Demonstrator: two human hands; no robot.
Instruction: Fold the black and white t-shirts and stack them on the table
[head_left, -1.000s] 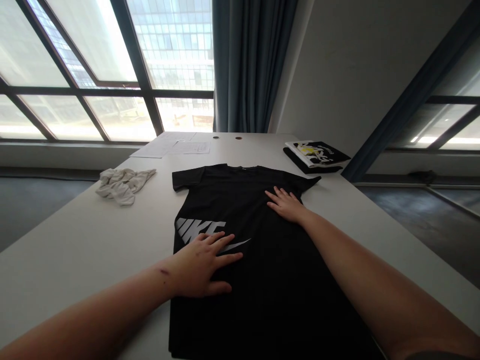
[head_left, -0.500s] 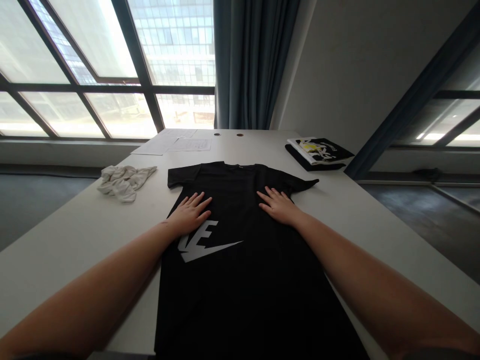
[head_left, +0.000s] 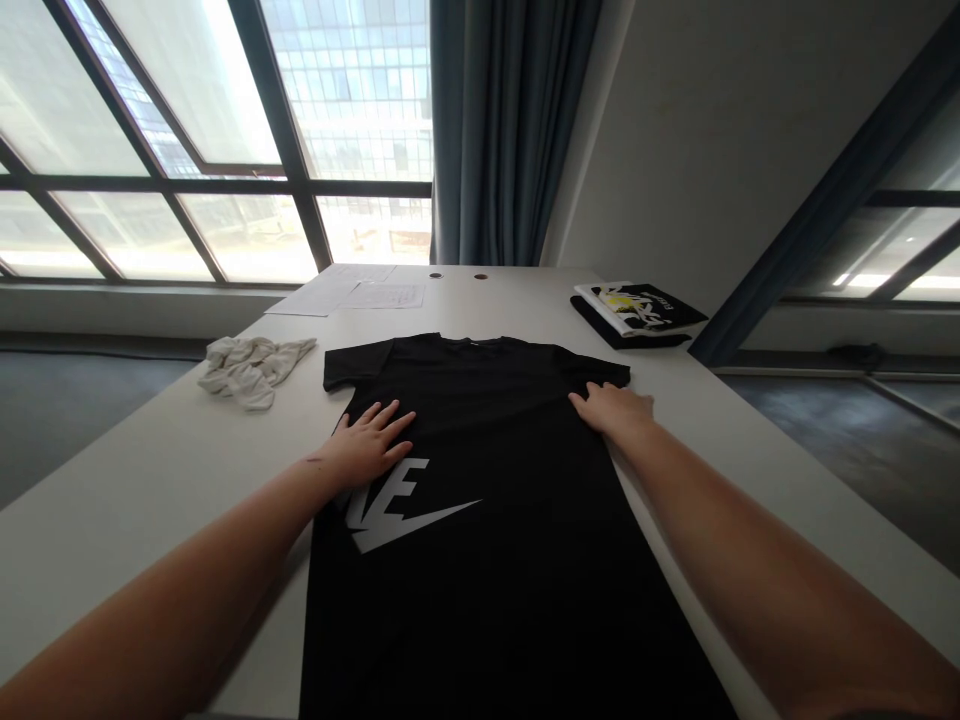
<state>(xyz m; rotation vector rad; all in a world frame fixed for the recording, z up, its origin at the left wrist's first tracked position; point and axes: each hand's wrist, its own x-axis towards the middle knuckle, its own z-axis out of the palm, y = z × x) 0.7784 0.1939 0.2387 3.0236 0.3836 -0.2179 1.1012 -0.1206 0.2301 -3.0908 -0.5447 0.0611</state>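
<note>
A black short-sleeved T-shirt (head_left: 510, 560) lies spread out on the white table, its neckline toward the far end. White lettering and a swoosh mark its left half. My left hand (head_left: 367, 440) rests flat on the left chest of the shirt, fingers spread, covering part of the lettering. At the opposite side edge, just below the right sleeve, my right hand (head_left: 613, 408) has its fingers bent around the cloth; some fingertips are hidden.
On the left of the white table (head_left: 150, 470) lies a crumpled off-white cloth (head_left: 251, 370). Printed paper sheets (head_left: 382, 294) are at the far end. Folded garments (head_left: 637, 310) are stacked at the far right. Behind the table hangs a blue-grey curtain (head_left: 502, 130) beside large windows.
My right hand has moved right from the chest to the shirt's side edge below the sleeve. The right sleeve lies flatter. My left hand has shifted slightly left and nearer.
</note>
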